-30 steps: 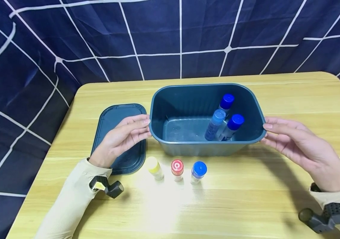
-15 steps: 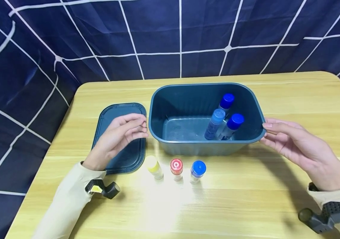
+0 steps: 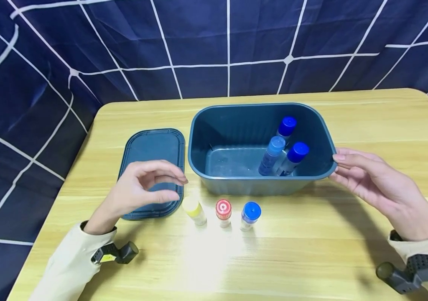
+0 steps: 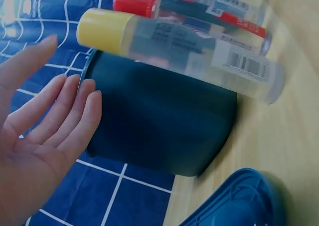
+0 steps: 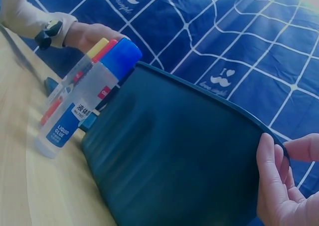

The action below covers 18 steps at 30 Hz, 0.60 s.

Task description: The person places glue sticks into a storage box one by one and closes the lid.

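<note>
My right hand (image 3: 385, 186) pinches the right rim of a dark teal plastic box (image 3: 244, 187), thumb on the rim and fingers beneath. My left hand (image 3: 135, 186) holds nothing; its fingers are loosely bent over the lid (image 3: 154, 144), left of a yellow-capped glue bottle (image 3: 195, 211). Beside that bottle stand a red-capped glue bottle (image 3: 223, 212) and a blue-capped glue bottle (image 3: 250, 215), labelled liquid glue in the right wrist view. Inside the box, at its right, stand a light-blue bottle (image 3: 272, 155) and two dark-blue-capped bottles, one behind (image 3: 286, 126) and one in front (image 3: 293, 159).
Everything sits on a light wooden table (image 3: 293, 251). A dark blue cloth with white grid lines (image 3: 199, 46) hangs behind and at the left. Each wrist carries a small black camera, such as the left wrist camera (image 3: 114, 253).
My left hand has let go of the box's left rim and moved down and left, its thumb and fingers spreading apart. My right hand stays on the right rim; the box looks still.
</note>
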Tool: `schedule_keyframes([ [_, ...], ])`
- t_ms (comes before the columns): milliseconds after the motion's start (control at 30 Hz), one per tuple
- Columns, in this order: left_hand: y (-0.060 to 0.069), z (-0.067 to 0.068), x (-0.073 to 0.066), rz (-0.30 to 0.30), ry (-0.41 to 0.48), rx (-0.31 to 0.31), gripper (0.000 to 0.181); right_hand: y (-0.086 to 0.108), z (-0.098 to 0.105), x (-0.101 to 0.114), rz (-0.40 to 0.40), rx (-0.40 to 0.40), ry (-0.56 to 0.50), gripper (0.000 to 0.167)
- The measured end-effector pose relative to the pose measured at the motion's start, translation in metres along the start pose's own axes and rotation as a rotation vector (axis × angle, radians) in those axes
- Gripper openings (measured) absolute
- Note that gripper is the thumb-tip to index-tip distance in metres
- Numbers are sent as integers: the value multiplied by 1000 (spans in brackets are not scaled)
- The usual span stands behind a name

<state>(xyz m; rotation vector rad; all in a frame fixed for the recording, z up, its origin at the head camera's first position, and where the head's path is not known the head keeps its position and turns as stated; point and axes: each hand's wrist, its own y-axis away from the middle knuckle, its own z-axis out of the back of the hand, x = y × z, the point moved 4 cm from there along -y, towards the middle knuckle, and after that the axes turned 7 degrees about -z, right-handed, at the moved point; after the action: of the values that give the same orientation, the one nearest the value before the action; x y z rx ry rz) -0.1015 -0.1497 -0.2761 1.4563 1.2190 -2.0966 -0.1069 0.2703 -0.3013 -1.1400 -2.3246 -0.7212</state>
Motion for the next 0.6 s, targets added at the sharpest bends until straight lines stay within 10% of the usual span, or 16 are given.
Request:
schedule_keyframes([
  [600,9,-21,5,31,-109,81,45,0,-1,-1,3,-2,-43,36],
])
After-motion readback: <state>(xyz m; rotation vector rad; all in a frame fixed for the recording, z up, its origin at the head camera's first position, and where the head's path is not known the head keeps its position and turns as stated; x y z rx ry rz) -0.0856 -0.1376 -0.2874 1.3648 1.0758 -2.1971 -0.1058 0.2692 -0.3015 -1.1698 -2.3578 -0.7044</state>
